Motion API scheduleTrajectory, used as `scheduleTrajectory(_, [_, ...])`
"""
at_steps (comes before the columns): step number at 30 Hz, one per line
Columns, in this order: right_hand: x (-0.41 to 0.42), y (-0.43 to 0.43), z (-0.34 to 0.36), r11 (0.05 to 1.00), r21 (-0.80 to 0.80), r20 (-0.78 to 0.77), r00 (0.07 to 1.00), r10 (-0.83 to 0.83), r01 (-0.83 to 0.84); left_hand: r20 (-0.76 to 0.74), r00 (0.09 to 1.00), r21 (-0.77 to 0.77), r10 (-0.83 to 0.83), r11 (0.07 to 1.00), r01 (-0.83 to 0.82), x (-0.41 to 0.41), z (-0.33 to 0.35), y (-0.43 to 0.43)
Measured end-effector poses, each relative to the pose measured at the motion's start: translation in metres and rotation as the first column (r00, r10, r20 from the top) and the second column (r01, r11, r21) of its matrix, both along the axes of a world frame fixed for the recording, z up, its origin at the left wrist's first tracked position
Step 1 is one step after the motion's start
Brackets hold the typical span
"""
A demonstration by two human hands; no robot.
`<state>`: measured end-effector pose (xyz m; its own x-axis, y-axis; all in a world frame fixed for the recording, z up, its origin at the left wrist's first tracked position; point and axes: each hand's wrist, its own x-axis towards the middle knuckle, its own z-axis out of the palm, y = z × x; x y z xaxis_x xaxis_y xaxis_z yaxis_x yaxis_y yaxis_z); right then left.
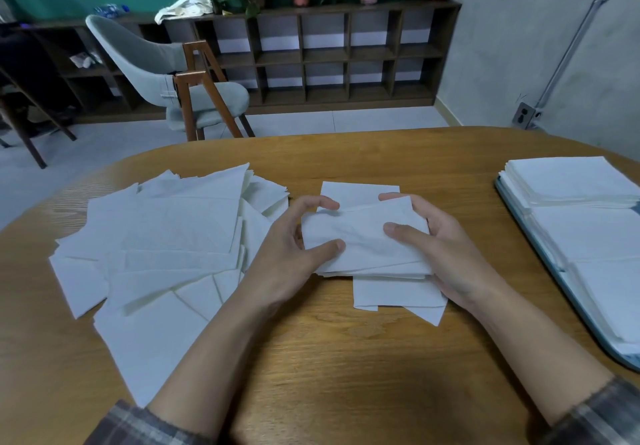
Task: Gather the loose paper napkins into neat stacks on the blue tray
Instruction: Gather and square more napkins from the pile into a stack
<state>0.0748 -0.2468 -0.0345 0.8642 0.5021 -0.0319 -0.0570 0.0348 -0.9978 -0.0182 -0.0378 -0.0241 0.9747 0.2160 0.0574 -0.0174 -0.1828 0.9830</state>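
Observation:
A small bundle of white napkins (363,236) is held just above the wooden table (346,358) at its middle. My left hand (294,254) grips the bundle's left end, thumb on top. My right hand (440,250) grips its right end, thumb on top and fingers curled round the far edge. A few loose napkins (391,295) lie under the bundle. A big untidy heap of loose napkins (166,247) covers the table's left side. The blue tray (540,257) lies at the right edge with neat napkin stacks (571,185) on it.
Bare wood stretches in front of my forearms. Beyond the table's far edge stand a grey chair (166,74) with wooden legs and a low dark shelf unit (346,63) with potted plants on top. A grey wall rises at the right.

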Motion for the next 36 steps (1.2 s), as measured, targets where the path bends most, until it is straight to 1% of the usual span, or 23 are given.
scheduleTrajectory(3, [0.000, 0.001, 0.001, 1.000, 0.016, -0.030, 0.999, -0.026, 0.027, 0.067, 0.998, 0.092, -0.009, 0.996, 0.003, 0.000, 0.000, 0.002])
scheduleTrajectory(7, [0.000, 0.002, 0.000, 0.996, -0.017, 0.028, 0.996, -0.087, 0.088, 0.046, 0.999, 0.166, 0.014, 0.986, -0.021, 0.001, -0.003, 0.006])
scheduleTrajectory(10, [-0.001, 0.003, -0.001, 0.996, -0.032, 0.061, 0.994, -0.086, 0.088, 0.014, 0.999, 0.162, 0.032, 0.986, -0.033, 0.001, -0.003, 0.005])
scheduleTrajectory(13, [0.000, 0.003, -0.002, 0.996, -0.037, 0.084, 0.994, -0.072, 0.076, 0.012, 0.997, 0.132, 0.076, 0.988, -0.077, 0.001, -0.001, 0.002])
scheduleTrajectory(16, [0.000, 0.002, -0.003, 0.995, -0.079, 0.157, 0.987, -0.044, 0.057, 0.062, 0.988, 0.137, 0.139, 0.980, -0.146, 0.002, -0.002, 0.000])
scheduleTrajectory(18, [-0.002, 0.003, -0.002, 0.991, -0.121, 0.216, 0.976, -0.024, 0.052, 0.113, 0.980, 0.180, 0.166, 0.966, -0.184, 0.003, -0.005, -0.002])
scheduleTrajectory(20, [-0.002, 0.004, -0.001, 0.989, -0.139, 0.244, 0.970, -0.010, 0.045, 0.136, 0.974, 0.215, 0.178, 0.955, -0.205, 0.003, -0.007, -0.002])
scheduleTrajectory(22, [-0.002, 0.005, -0.003, 0.990, -0.138, 0.246, 0.969, 0.002, 0.033, 0.136, 0.974, 0.247, 0.181, 0.946, -0.211, 0.005, -0.009, -0.002])
scheduleTrajectory(29, [-0.001, 0.004, -0.007, 0.991, -0.129, 0.241, 0.971, 0.002, 0.030, 0.187, 0.971, 0.267, 0.151, 0.943, -0.199, 0.003, -0.009, -0.003])
scheduleTrajectory(36, [0.000, 0.004, -0.007, 0.985, -0.173, 0.282, 0.958, 0.048, 0.002, 0.206, 0.965, 0.294, 0.160, 0.931, -0.217, 0.005, -0.012, -0.002])
